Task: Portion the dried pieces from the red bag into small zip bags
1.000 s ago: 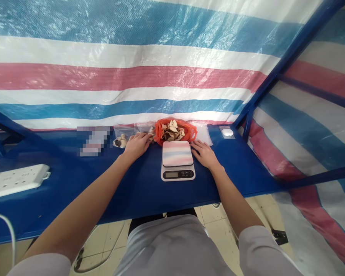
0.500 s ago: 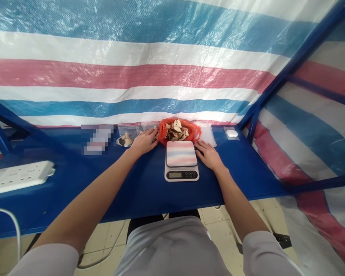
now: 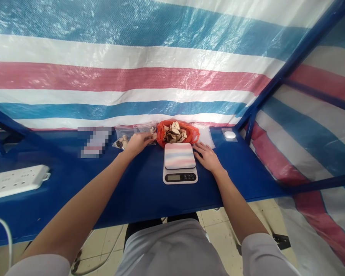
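My left hand lies over the clear zip bags left of the red mesh bag. Its fingers are drawn together at the edge of a clear zip bag with pale pieces inside; the hand partly hides it. Another zip bag, holding light and dark dried pieces, is beside that hand. The open red bag is full of dried brown-and-cream slices. In front of it stands a digital kitchen scale with a bare striped top. My right hand rests flat, fingers apart, by the scale's right edge.
Flat clear bags lie behind my right hand. A round white item in a small bag is farther right. On the left are a blurred-out item and a white power strip. A striped sheet hangs behind the blue table.
My left hand's fingers have drawn together from a spread pose, and the hand sits slightly farther left. My right hand stays by the scale. The whole view has shifted slightly.
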The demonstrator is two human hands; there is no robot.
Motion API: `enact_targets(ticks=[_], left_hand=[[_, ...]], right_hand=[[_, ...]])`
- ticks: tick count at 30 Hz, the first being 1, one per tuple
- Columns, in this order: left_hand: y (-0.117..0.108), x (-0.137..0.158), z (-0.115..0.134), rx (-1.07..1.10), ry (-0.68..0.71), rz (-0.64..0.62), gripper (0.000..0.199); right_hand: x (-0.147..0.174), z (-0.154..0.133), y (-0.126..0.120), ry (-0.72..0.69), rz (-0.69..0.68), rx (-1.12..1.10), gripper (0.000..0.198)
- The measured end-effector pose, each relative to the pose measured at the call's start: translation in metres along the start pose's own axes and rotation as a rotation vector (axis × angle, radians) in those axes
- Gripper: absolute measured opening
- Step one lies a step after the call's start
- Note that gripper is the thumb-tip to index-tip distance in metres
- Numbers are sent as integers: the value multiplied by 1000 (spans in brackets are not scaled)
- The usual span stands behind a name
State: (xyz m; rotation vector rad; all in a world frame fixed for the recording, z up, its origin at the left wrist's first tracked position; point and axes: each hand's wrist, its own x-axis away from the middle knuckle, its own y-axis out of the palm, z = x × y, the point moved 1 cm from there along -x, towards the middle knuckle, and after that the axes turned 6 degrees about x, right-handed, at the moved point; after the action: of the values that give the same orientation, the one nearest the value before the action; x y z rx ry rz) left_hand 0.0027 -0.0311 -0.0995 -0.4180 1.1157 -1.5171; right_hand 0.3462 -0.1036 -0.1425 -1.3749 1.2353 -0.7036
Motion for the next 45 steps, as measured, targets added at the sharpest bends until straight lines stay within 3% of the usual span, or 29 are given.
enact_targets(ticks=[5,11,16,21,28,34,40,45], left_hand=[[-6,2,-4,43,-69,92,28],[-9,8,-7,203,-169,343,25],[-11,12,-3,623,-290,562,23],[-16,19,20,1039,-286,707,31],[-18,33,63,1341,-296,592,33],[-2,39,90,1541,-321,428,30],[17,43,90,1615,-415,277,24],[24,44,81,1635,-446,273,27]], right_hand=[[0,1,0,0,1,-1,43],[2,3,1,-23,86,-36,38],[8,2,-6,-27,197,-124,36],[10,-3,-18,50,272,-189,36],[-6,-41,-41,22,356,-386,34],[-47,-76,-37,12,247,-775,38],[-68,-85,-22,223,156,-1278,51],[-61,-86,-30,309,119,-1376,44]])
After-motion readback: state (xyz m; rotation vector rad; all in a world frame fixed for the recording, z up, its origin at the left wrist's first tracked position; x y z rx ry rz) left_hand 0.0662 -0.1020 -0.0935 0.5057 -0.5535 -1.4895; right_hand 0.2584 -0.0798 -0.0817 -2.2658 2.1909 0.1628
